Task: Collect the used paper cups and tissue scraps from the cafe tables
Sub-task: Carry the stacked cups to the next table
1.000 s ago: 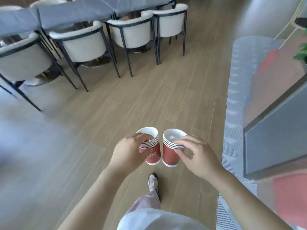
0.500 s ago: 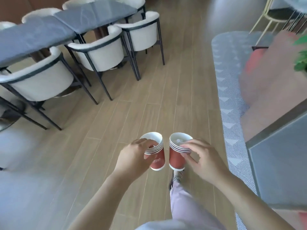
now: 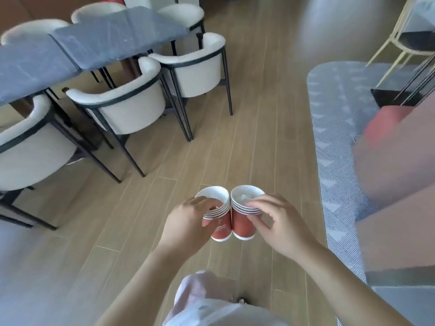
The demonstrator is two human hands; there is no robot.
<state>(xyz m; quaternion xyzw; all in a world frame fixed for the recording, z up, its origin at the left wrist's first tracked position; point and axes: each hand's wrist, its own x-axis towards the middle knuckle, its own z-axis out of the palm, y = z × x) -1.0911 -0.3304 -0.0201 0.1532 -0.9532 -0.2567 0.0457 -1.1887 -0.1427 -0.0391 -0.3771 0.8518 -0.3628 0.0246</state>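
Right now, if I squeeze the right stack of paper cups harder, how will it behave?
The right stack of paper cups is several cups nested, so it is probably stiffer than one cup, yet the thin rims may dent. It looks light: the right hand holds it with fingertips. The tissue scrap inside seems loose and could fall out if tipped.

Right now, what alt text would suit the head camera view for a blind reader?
A person's left hand grips a stack of red paper cups and the right hand grips a second stack, side by side above a wooden floor. Something crumpled and white, likely tissue, sits in the second stack's top cup. Dark tables and white chairs stand upper left.
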